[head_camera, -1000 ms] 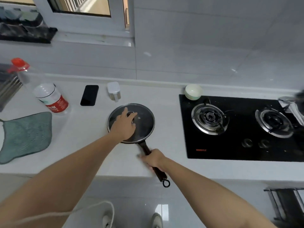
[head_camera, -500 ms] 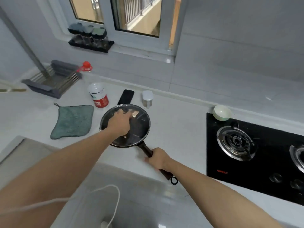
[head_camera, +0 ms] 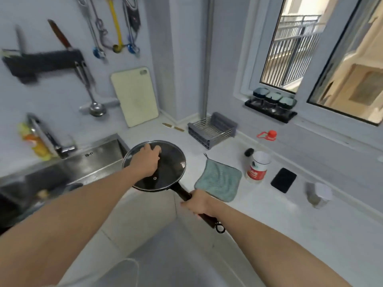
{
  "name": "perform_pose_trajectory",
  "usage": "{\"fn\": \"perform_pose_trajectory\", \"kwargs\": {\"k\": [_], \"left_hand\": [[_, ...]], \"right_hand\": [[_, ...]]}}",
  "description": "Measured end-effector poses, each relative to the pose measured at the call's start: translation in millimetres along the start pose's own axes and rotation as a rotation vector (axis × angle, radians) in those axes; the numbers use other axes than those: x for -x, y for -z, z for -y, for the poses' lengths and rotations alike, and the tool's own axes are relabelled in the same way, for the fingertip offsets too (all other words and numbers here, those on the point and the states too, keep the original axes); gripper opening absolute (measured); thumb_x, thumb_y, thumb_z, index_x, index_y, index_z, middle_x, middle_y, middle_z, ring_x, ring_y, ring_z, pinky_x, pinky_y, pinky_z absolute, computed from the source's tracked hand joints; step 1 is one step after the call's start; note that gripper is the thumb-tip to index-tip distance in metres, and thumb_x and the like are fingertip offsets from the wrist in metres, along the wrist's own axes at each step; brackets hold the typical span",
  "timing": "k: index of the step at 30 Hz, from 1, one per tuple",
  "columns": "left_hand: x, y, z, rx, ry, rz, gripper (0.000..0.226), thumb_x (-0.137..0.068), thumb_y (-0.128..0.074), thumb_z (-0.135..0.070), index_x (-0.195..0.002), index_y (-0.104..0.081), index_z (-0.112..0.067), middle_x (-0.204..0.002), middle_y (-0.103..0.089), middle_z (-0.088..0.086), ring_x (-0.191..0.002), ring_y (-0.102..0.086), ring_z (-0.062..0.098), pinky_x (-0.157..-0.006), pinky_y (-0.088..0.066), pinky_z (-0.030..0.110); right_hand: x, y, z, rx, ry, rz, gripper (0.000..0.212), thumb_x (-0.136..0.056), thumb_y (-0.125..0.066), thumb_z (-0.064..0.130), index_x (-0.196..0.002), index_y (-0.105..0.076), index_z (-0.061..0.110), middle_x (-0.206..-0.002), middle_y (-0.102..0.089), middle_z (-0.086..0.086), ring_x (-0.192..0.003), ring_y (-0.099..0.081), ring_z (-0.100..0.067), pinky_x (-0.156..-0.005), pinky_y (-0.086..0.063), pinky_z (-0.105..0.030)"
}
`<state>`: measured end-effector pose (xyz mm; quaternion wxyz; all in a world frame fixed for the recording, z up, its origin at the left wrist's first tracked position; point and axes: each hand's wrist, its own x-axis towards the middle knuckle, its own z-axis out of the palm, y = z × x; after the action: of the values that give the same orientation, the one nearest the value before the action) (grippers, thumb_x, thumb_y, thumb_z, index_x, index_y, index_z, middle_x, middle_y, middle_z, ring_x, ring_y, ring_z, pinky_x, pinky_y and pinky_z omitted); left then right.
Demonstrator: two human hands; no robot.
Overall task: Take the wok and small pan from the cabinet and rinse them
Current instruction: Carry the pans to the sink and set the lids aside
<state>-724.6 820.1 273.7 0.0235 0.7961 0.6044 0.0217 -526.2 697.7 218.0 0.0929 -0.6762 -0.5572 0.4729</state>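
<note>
The small black pan [head_camera: 176, 186] with its glass lid [head_camera: 170, 168] is held in the air over the counter's corner, just right of the steel sink [head_camera: 83, 164]. My right hand [head_camera: 198, 204] grips the pan's dark handle. My left hand [head_camera: 146, 160] lies on top of the lid with its fingers curled over the knob, which is hidden under them. No wok shows in this view.
A faucet [head_camera: 51, 139] stands behind the sink. On the counter [head_camera: 279, 216] lie a green cloth [head_camera: 218, 179], a white bottle [head_camera: 258, 169], a black phone [head_camera: 283, 180], a small jar [head_camera: 320, 194] and a grey dish rack [head_camera: 212, 129]. A cutting board [head_camera: 134, 96] leans against the wall.
The pan has been lifted off the counter and carried left, from beside the stove to the sink's edge. My view has swung left with it; both hands kept their hold.
</note>
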Motion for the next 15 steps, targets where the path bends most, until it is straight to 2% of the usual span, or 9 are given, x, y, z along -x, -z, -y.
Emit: {"fn": "perform_pose_trajectory", "kwargs": {"k": [2, 6, 10, 12, 15], "left_hand": [[-1.8, 14.8, 56.9, -0.006, 0.067, -0.034, 0.023, -0.102, -0.038, -0.032, -0.12, -0.047, -0.02, -0.123, -0.047, 0.017, -0.102, -0.055, 0.035, -0.086, -0.049, 0.05], [-4.5, 40.0, 146.6, -0.027, 0.177, -0.113, 0.026, -0.102, -0.04, -0.036, -0.119, -0.048, -0.017, -0.117, -0.052, 0.017, -0.099, -0.057, 0.034, -0.082, -0.05, 0.047], [-8.6, 51.3, 220.0, -0.034, 0.338, -0.16, 0.039, -0.103, -0.032, -0.044, -0.12, -0.046, -0.012, -0.108, -0.059, 0.017, -0.094, -0.062, 0.036, -0.072, -0.047, 0.042], [-13.0, 49.6, 257.3, -0.012, 0.461, -0.14, 0.043, -0.103, -0.031, -0.047, -0.119, -0.044, -0.01, -0.105, -0.064, 0.018, -0.091, -0.063, 0.036, -0.068, -0.045, 0.04], [-23.4, 42.4, 301.1, -0.002, 0.576, -0.065, 0.051, -0.103, -0.028, -0.05, -0.124, -0.043, -0.006, -0.113, -0.065, 0.019, -0.098, -0.064, 0.037, -0.074, -0.047, 0.041]], "right_hand": [[-22.8, -13.4, 48.4, 0.026, 0.06, 0.049, 0.026, -0.081, -0.066, 0.032, -0.092, -0.059, 0.01, -0.064, -0.059, -0.008, -0.047, -0.052, -0.018, -0.045, -0.045, -0.022], [-65.0, -31.8, 128.6, 0.096, 0.112, 0.135, 0.029, -0.08, -0.07, 0.034, -0.085, -0.061, 0.008, -0.062, -0.06, -0.007, -0.051, -0.055, -0.022, -0.054, -0.048, -0.029], [-115.0, -48.7, 180.5, 0.207, 0.122, 0.23, 0.027, -0.083, -0.07, 0.035, -0.077, -0.061, 0.01, -0.055, -0.06, -0.003, -0.046, -0.055, -0.017, -0.058, -0.048, -0.025], [-147.8, -63.0, 198.5, 0.259, 0.112, 0.275, 0.027, -0.085, -0.069, 0.034, -0.075, -0.06, 0.01, -0.053, -0.06, -0.003, -0.043, -0.055, -0.017, -0.056, -0.047, -0.024], [-194.6, -77.5, 216.2, 0.28, 0.071, 0.326, 0.029, -0.088, -0.068, 0.029, -0.071, -0.056, 0.01, -0.053, -0.056, -0.005, -0.042, -0.051, -0.017, -0.05, -0.044, -0.023]]}}
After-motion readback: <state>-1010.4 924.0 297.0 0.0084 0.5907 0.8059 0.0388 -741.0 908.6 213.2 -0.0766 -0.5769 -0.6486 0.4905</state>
